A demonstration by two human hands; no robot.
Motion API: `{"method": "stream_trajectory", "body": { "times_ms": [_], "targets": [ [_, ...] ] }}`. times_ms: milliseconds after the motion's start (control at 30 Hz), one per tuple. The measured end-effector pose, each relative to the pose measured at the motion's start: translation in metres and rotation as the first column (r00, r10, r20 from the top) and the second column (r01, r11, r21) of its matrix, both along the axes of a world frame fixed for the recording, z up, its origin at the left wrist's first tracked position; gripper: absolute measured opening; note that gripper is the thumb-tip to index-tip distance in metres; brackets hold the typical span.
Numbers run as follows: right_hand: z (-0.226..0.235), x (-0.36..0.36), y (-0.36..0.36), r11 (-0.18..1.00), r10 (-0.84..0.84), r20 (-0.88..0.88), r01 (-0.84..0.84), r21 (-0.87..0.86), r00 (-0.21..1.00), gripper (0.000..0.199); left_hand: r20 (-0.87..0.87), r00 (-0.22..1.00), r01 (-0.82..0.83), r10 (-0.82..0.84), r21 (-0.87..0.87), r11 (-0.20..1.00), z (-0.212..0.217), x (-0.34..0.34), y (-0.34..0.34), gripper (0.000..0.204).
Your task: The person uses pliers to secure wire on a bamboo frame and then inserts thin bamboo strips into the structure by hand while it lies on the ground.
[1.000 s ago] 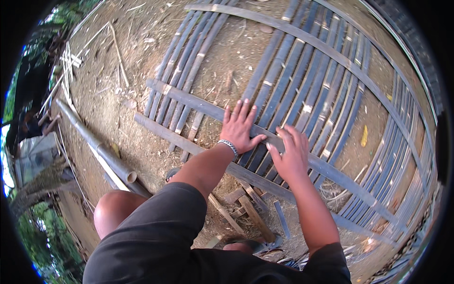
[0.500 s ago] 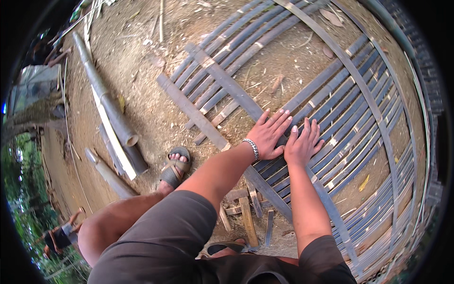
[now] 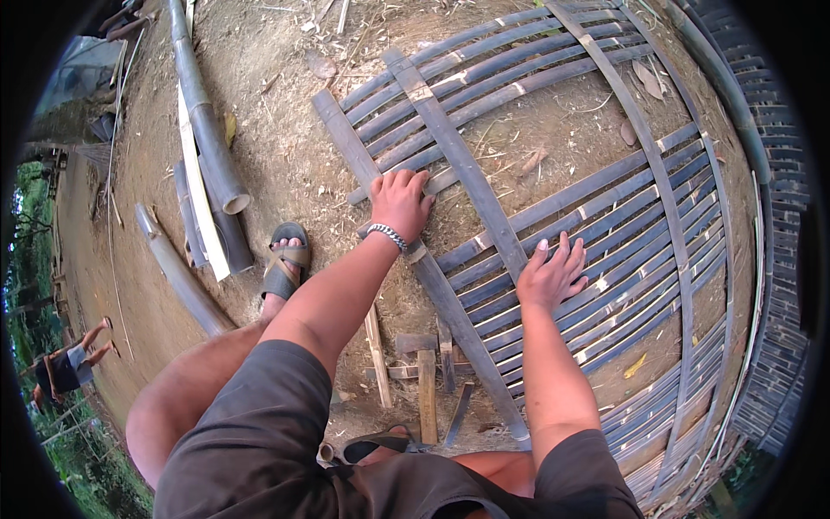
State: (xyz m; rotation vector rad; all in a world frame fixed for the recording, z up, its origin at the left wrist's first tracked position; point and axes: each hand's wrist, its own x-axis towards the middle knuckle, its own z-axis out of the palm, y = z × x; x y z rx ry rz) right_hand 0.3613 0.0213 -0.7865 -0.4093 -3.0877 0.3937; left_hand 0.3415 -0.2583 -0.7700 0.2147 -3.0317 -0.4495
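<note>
A large woven panel of split bamboo strips (image 3: 605, 208) lies flat on the dirt ground. My left hand (image 3: 399, 203), with a metal bracelet at the wrist, rests palm down on the panel's near-left corner, over a wide cross strip (image 3: 346, 143). My right hand (image 3: 553, 275) lies flat with fingers spread on the close-set strips, just right of a second wide cross strip (image 3: 458, 151). Neither hand holds anything.
Thick bamboo poles (image 3: 207, 138) lie on the ground to the left. My sandalled foot (image 3: 285, 259) stands beside the panel. Short wood offcuts (image 3: 425, 389) lie near my knees. Another person (image 3: 65, 363) is far off at the left edge.
My hands have spread apart: the left one slid to the panel's left corner and the right one moved lower right. The view has swung so the panel sits more to the right.
</note>
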Motion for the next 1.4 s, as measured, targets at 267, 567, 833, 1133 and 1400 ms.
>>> {"method": "stream_trajectory", "body": {
  "times_ms": [267,567,833,1133,1400],
  "targets": [
    [0.001,-0.001,-0.002,0.999,-0.010,0.002,0.010,0.034,1.000,0.057,-0.030,0.999,0.021,-0.020,0.032,0.999,-0.014,-0.001,0.001,0.031],
    [0.001,-0.001,-0.003,0.999,-0.013,-0.013,0.014,0.044,1.000,0.059,-0.070,0.995,0.079,-0.074,0.069,0.995,-0.014,-0.005,0.002,0.032],
    [0.000,-0.001,-0.004,0.998,-0.021,-0.008,0.021,0.059,1.000,0.059,-0.062,0.992,0.115,-0.109,0.094,0.989,-0.007,-0.004,0.002,0.039],
    [0.002,-0.002,-0.006,0.999,-0.026,0.006,0.026,0.047,1.000,0.061,-0.050,0.985,0.168,-0.163,0.116,0.979,0.003,-0.013,-0.019,0.076],
    [-0.001,-0.004,-0.006,0.998,-0.028,0.001,0.028,0.061,1.000,0.059,0.079,0.878,0.472,-0.472,0.014,0.881,0.002,-0.054,-0.034,0.068]
  ]
}}
